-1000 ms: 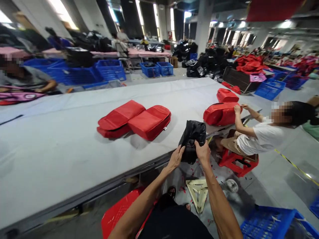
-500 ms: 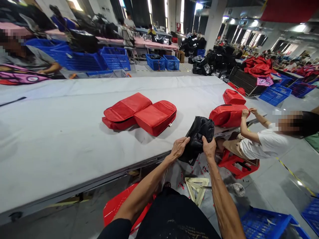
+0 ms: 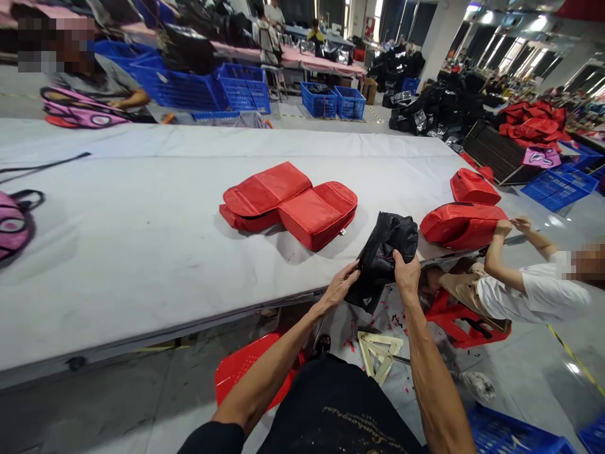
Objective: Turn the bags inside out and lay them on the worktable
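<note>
A crumpled black fabric bag hangs in the air just off the near edge of the long grey table. My left hand grips its lower left side with closed fingers. My right hand is closed on its right side, thumb on top. Two red bags lie side by side on the table beyond my hands.
A person in a white shirt sits on a red stool at the right, touching another red bag. A red stool and a wooden triangle are on the floor below. Blue crates stand at bottom right. A pink bag lies far left.
The view has swung left and down, bringing the pink bag into sight. My hands keep hold of the black bag and have turned it slightly.
</note>
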Available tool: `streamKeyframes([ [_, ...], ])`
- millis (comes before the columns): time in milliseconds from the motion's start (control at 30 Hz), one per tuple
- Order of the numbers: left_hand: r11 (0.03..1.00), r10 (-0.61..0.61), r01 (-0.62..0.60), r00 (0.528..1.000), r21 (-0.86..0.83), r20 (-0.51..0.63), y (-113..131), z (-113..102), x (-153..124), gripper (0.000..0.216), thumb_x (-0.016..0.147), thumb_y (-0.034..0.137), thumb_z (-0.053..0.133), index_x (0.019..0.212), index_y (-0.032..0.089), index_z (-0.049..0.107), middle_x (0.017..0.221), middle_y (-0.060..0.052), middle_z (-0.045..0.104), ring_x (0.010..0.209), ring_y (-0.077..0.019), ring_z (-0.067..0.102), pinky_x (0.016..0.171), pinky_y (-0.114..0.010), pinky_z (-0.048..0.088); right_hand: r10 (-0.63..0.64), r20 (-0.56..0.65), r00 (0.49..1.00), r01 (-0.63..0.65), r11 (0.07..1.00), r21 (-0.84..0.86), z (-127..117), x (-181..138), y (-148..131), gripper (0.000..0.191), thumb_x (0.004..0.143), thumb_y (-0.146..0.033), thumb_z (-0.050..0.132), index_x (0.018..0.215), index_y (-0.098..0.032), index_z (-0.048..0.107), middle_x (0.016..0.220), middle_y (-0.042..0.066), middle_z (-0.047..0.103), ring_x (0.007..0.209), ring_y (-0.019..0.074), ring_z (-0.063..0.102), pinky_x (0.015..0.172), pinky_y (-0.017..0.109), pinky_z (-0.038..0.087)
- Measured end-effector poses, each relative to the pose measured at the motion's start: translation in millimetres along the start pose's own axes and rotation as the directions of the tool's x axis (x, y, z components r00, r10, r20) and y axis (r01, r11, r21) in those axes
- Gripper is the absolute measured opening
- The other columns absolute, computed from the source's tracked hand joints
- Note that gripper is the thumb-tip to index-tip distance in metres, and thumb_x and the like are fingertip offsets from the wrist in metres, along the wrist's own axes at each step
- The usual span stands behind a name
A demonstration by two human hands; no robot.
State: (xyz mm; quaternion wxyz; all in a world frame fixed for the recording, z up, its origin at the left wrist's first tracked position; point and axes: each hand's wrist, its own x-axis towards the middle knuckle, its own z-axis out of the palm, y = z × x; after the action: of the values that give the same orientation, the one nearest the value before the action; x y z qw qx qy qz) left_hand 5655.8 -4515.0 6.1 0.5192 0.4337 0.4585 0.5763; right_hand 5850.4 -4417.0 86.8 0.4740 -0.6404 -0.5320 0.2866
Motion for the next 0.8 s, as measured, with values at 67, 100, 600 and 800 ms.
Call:
streamKeyframes([
  [67,0.997,-0.026,0.024,0.999,-0.077,-0.036,-4.6,9.4,2.3,0.079,0.097,0.072,0.076,0.156,0.02,0.073,0.162,-0.013,0.073,0.151,-0.0355,0.065,0.134,-0.05,0.045,-0.009,-0.013,1.0,0.009,1.0,0.009,-1.8,0.4,0.6,0.062,0.081,-0.064,0.071,0.114,-0.013,0.08,0.115,0.024,0.085,0.102,0.0354,0.076,0.096,0.049,0.059],
  [100,0.994,-0.039,0.034,0.998,-0.104,-0.049,-5.3,14.1,3.8,0.077,0.097,0.07,0.076,0.155,0.02,0.073,0.159,-0.013,0.075,0.148,-0.0351,0.067,0.132,-0.05,0.046,-0.011,-0.018,1.0,0.011,1.0,0.014,-2.9,0.4,1.2,0.061,0.081,-0.063,0.072,0.114,-0.013,0.08,0.114,0.024,0.085,0.101,0.0347,0.076,0.096,0.048,0.06],
  [600,0.91,0.185,-0.121,0.974,0.397,-0.128,10.7,18.6,21.0,0.064,0.095,0.026,0.067,0.159,0.029,0.067,0.144,-0.007,0.08,0.116,-0.0246,0.076,0.111,-0.041,0.057,-0.003,0.022,1.0,0.005,0.997,-0.081,-12.1,-12.5,-4.4,0.064,0.079,-0.065,0.07,0.119,-0.016,0.078,0.122,0.024,0.084,0.11,0.037,0.076,0.104,0.051,0.059],
  [800,0.506,0.036,0.088,0.992,0.858,-0.124,58.8,-33.0,71.8,0.043,0.113,0.049,0.056,0.141,0.026,0.079,0.111,-0.013,0.088,0.101,-0.0315,0.079,0.091,-0.036,0.052,-0.024,0.059,0.998,0.03,0.994,-0.101,-19.1,-31.8,-5.6,0.057,0.085,-0.061,0.068,0.123,-0.018,0.077,0.118,0.018,0.086,0.109,0.0335,0.077,0.101,0.046,0.062],
])
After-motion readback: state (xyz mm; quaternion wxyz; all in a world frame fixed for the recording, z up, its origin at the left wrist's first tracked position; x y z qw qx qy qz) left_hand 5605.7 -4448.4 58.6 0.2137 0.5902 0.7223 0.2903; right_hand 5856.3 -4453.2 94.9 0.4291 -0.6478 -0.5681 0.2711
